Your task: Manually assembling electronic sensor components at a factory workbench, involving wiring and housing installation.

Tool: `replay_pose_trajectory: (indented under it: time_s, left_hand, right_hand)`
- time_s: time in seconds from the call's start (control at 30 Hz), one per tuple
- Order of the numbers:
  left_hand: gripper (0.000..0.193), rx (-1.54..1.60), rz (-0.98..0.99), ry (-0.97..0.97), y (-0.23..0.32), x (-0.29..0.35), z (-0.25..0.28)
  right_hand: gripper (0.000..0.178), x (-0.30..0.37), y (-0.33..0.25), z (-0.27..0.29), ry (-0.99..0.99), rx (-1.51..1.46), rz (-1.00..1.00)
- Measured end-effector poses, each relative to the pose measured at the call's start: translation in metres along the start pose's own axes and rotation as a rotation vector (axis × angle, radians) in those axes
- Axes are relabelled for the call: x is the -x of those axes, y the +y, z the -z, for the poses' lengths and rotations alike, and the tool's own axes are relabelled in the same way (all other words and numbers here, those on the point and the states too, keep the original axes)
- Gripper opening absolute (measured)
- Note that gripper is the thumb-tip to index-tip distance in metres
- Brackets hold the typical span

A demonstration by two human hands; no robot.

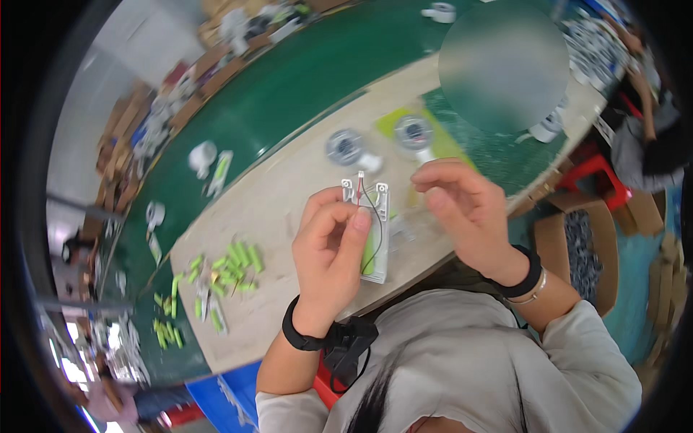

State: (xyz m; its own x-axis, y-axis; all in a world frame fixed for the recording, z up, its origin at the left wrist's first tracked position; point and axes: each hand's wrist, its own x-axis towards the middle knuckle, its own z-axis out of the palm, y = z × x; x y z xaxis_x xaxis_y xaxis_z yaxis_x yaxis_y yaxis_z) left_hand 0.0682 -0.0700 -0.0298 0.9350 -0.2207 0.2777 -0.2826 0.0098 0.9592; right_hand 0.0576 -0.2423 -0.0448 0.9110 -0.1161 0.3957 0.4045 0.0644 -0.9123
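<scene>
My left hand (328,242) is closed, its thumb and forefinger pinching a thin red and black wire lead (360,189) that ends in a small white plug. Behind those fingers is a long white plastic handle shell (381,249) with a green battery cell inside; the black wire loops down over it. To the right of the shell, my right hand (465,209) hovers with bent fingers and the thumb a little apart. I see nothing between them. Beyond my hands are two round clear-and-white parts with short white handles, one (346,148) on the board and another (413,133) on a yellow-green sheet.
Loose green battery cells (238,260) lie in a pile on the pale board (289,173) at left. White parts (203,157) are scattered on the green tabletop (317,79). At right stand a cardboard box (603,249) of dark parts and a red stool (595,172). Other people work at both sides.
</scene>
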Motion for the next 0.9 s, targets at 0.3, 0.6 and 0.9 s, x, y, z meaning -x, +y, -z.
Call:
replay_pose_trajectory:
  time_s: [0.3, 0.6, 0.9]
  left_hand:
    - [0.014, -0.695, -0.238, -0.367, -0.006, -0.035, -0.098]
    - [0.024, -0.715, -0.310, -0.610, -0.003, -0.124, -0.138]
    - [0.054, -1.186, -0.497, -0.728, -0.083, -0.235, -0.214]
  right_hand:
    - [0.015, 0.004, 0.009, 0.084, 0.101, 0.415, 0.173]
    - [0.018, 0.005, 0.035, 0.152, 0.079, 1.039, 0.327]
    - [0.007, 0.000, 0.059, 0.148, 0.032, 0.534, 0.116]
